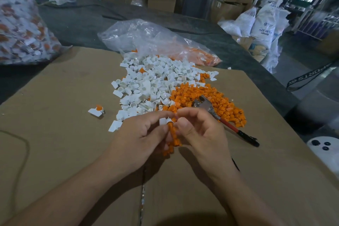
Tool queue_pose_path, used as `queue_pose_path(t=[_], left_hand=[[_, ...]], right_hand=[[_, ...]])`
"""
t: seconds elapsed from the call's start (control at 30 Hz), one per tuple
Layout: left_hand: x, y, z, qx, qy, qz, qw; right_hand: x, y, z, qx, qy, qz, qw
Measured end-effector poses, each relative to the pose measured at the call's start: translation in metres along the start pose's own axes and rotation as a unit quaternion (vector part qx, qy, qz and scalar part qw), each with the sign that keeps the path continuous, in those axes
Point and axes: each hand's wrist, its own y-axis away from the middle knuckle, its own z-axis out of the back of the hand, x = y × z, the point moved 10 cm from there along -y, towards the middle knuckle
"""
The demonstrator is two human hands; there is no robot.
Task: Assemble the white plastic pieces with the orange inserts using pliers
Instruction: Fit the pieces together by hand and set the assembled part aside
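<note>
Your left hand (141, 137) holds its grip clamped on a white piece (163, 121), pinched between thumb and fingertips, with a cluster of orange inserts (173, 141) cupped in the same palm. Your right hand (200, 134) is curled, its thumb and forefinger meeting just beside the white piece; you cannot tell whether that grip clamps anything. The pliers (211, 110) lie ungripped on the orange pile (201, 97), just beyond the right hand. The white pile (146, 86) lies beyond the left hand. One assembled piece (96, 111) rests apart on the cardboard surface (55, 97), to the left.
</note>
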Motion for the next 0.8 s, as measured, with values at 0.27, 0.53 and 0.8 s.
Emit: queue_pose_path(t=[0.27, 0.53, 0.8], left_hand=[[-0.003, 0.001, -0.001, 0.000, 0.028, -0.009, 1.000], [0.003, 0.001, -0.002, -0.001, 0.043, 0.027, 0.999], [0.015, -0.001, 0.005, -0.030, 0.156, 0.111, 0.981]], right_hand=[[-0.004, 0.001, -0.014, 0.072, -0.061, -0.034, 0.995], [-0.006, 0.002, -0.016, 0.081, -0.055, -0.019, 0.995], [-0.002, 0.001, -0.009, 0.053, 0.009, 0.040, 0.998]])
